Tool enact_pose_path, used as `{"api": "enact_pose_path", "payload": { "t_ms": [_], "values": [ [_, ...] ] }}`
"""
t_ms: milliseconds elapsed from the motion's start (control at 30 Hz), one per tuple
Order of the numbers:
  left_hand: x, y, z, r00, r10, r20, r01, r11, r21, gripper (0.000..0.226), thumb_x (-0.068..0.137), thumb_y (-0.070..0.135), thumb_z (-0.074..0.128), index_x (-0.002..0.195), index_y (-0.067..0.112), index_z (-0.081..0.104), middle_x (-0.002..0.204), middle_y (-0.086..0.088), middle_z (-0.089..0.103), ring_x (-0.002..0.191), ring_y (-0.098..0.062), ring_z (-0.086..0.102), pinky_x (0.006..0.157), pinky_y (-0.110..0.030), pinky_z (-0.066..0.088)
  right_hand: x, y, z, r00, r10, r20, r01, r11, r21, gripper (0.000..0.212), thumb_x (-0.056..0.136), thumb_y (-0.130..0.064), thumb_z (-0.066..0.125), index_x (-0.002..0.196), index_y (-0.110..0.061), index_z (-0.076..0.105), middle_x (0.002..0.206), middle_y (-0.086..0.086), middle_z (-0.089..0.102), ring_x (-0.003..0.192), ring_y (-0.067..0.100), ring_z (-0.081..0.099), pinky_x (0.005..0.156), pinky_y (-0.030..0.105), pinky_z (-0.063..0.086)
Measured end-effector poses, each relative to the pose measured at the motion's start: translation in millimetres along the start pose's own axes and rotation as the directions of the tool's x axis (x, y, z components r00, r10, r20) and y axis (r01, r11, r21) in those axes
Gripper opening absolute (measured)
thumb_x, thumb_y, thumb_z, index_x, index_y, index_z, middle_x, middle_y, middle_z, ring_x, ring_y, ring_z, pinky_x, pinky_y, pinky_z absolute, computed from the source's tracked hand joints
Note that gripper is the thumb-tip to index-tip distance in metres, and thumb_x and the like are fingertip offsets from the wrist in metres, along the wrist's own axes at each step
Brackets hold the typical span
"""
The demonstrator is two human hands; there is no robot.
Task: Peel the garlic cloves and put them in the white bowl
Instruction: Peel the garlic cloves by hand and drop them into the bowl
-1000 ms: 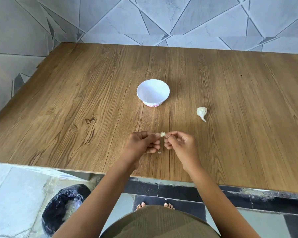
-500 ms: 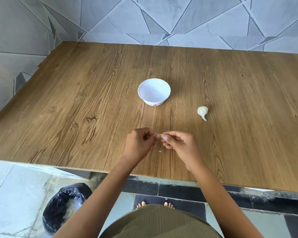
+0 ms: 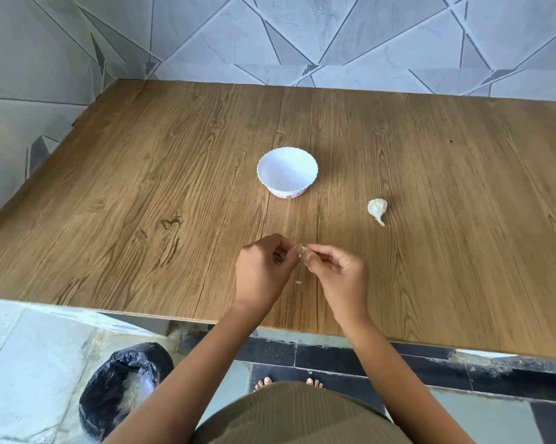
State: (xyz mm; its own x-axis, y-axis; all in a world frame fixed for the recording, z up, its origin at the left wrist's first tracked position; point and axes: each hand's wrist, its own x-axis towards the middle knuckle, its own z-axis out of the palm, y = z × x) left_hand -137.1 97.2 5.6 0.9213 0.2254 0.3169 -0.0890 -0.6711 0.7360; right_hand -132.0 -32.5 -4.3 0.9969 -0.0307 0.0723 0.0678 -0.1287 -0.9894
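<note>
Pinching a mostly hidden garlic clove, the left hand and right hand meet fingertip to fingertip.

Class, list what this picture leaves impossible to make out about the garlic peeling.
Garlic clove: head view, nearly covered by the fingertips of the left hand and right hand; skin left unclear.
White bowl base print: too small to read.
Black bin bag contents: head view, blurred.

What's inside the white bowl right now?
Nothing shows inside the bowl: what can be seen of it is bare white. Its near wall hides a sliver of the inner side. A clove is pinched between the left hand and right hand.
</note>
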Motion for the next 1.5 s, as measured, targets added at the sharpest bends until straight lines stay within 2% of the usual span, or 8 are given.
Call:
{"api": "enact_pose_path", "payload": {
  "t_ms": [67,167,300,400,667,967,1167,1500],
  "values": [
    [0.7,0.6,-2.0,0.98,-0.176,0.096,0.192,0.962,-0.195,0.016,0.085,0.018,0.067,0.073,0.007,0.068,0.062,0.005,0.063,0.053,0.0,0.053,0.056,-0.014,0.045,2.7,-4.5,-1.5,0.99,0.14,0.034,-0.143,0.977,0.159,0.012,0.08,-0.005,0.071,0.092,-0.009,0.072,0.084,0.004,0.074,0.078,0.015,0.071,0.07,0.023,0.056],
    [5.4,5.0,-11.5,0.831,-0.393,0.394,0.552,0.672,-0.494,0.013,0.09,0.011,0.061,0.081,0.003,0.067,0.066,-0.008,0.062,0.057,-0.01,0.058,0.057,-0.022,0.049,6.7,-8.2,-7.9,0.93,0.335,0.153,-0.368,0.856,0.363,0.012,0.078,-0.003,0.07,0.086,-0.011,0.071,0.079,0.003,0.074,0.075,0.014,0.07,0.068,0.018,0.054],
    [6.7,-9.8,-11.8,0.958,-0.163,0.235,0.186,0.979,-0.079,0.018,0.09,0.02,0.064,0.081,0.006,0.071,0.062,-0.005,0.065,0.052,-0.016,0.059,0.053,-0.031,0.052,6.9,-8.9,-13.2,0.947,0.279,0.16,-0.316,0.899,0.304,0.014,0.078,-0.002,0.07,0.089,-0.012,0.07,0.078,-0.001,0.073,0.076,0.011,0.069,0.068,0.017,0.053],
    [4.7,-15.3,-9.7,0.977,0.024,0.213,-0.057,0.987,0.151,0.014,0.087,0.027,0.067,0.083,0.017,0.075,0.072,-0.001,0.068,0.056,-0.016,0.061,0.052,-0.033,0.052,7.0,-9.3,-14.6,0.966,0.213,0.148,-0.246,0.935,0.257,0.016,0.079,0.0,0.07,0.089,-0.012,0.07,0.076,-0.005,0.073,0.075,0.007,0.068,0.067,0.016,0.053],
    [8.7,4.2,-14.2,0.921,-0.197,0.337,0.323,0.869,-0.376,0.014,0.084,0.006,0.068,0.087,0.019,0.072,0.076,-0.002,0.072,0.07,-0.015,0.069,0.068,-0.025,0.057,6.0,-6.8,-17.5,0.982,0.137,0.133,-0.163,0.963,0.214,0.014,0.079,-0.002,0.07,0.09,-0.012,0.07,0.08,-0.002,0.074,0.077,0.011,0.07,0.069,0.021,0.055],
    [6.8,-3.3,-7.6,0.978,-0.065,0.199,0.05,0.995,0.083,0.006,0.077,0.02,0.076,0.079,0.022,0.07,0.072,0.014,0.066,0.066,-0.003,0.064,0.063,-0.03,0.056,5.8,-4.3,-17.5,0.989,0.114,0.095,-0.129,0.977,0.171,0.015,0.08,-0.006,0.07,0.089,-0.018,0.07,0.083,-0.005,0.072,0.073,0.003,0.067,0.066,0.014,0.05],
    [10.1,6.7,-12.6,0.88,-0.223,0.42,0.386,0.85,-0.358,0.006,0.08,0.015,0.073,0.086,0.013,0.072,0.074,-0.005,0.071,0.067,-0.012,0.065,0.066,-0.024,0.055,5.7,-3.6,-17.3,0.99,0.084,0.113,-0.1,0.984,0.148,0.013,0.08,-0.009,0.069,0.091,-0.017,0.07,0.085,-0.002,0.072,0.073,0.004,0.067,0.065,0.016,0.051],
    [10.5,10.0,-15.7,0.852,-0.199,0.484,0.464,0.713,-0.525,0.008,0.085,-0.001,0.064,0.087,0.005,0.067,0.076,-0.008,0.071,0.071,-0.012,0.069,0.064,-0.02,0.056,13.3,-10.4,-18.6,0.894,0.362,0.265,-0.426,0.871,0.246,0.013,0.089,-0.006,0.059,0.08,-0.008,0.068,0.065,0.002,0.062,0.059,0.012,0.055,0.056,0.018,0.048]
  ]
}}
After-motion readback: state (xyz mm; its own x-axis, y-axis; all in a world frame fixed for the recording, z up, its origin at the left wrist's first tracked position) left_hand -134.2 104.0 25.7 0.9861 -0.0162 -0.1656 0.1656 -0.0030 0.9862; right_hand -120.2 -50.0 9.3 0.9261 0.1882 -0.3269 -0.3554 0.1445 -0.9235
